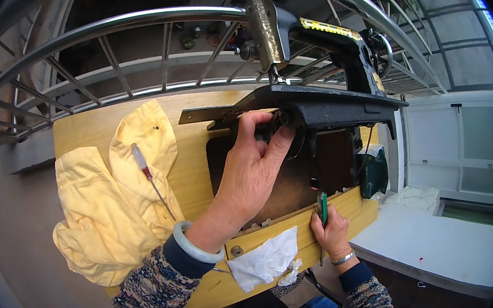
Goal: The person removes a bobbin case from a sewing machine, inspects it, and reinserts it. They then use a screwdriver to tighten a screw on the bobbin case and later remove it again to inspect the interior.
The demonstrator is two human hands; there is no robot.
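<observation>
wooden table (96, 126) | yellow cloth (111, 199) | white rag (264, 261) | sewing machine (324, 71)

The black cast-iron sewing machine (330, 72) carries a yellow ornamented strip along its arm. The wooden bench (189, 171) is honey-yellow. The crumpled cloth (111, 199) is pale yellow, the tissue (264, 261) white. One screwdriver (148, 176) has a red-and-clear handle, another (323, 209) green. The sleeves are mottled blue-brown knit.

Bystanders on the wooden table and beyond

Yellow cloth (111, 199) crumpled at left, red-handled screwdriver (151, 180) lying on it; white crumpled tissue (264, 259) near the front edge; curved steel railing (121, 21) behind; possibly a dark green bag (374, 173) at right.
</observation>
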